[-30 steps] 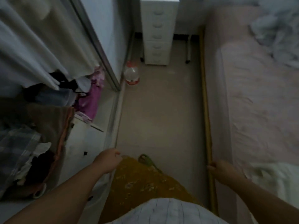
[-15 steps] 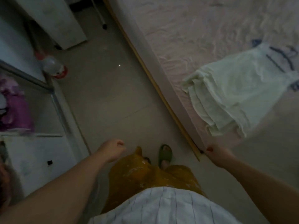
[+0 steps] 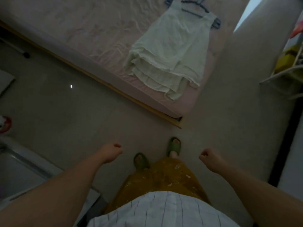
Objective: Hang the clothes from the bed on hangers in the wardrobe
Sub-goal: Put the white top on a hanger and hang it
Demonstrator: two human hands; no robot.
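A white layered dress lies flat on the pink bed, near its foot corner. A dark hanger sits at the dress's shoulders. My left hand and my right hand are held out low over the floor, well short of the bed. Each has its fingers curled into a fist and holds nothing. The wardrobe's bottom rail and floor show at the lower left; its rod and hangers are out of view.
The bed's wooden edge runs diagonally ahead and ends at a corner. A red-and-white bottle stands at the left edge. A white wire rack with yellow items stands at the right. My feet in green slippers are on the tiled floor.
My view has swung right from the wardrobe to the bed's foot corner. The whole dress and its hanger have come into view. My right hand has left the bed edge.
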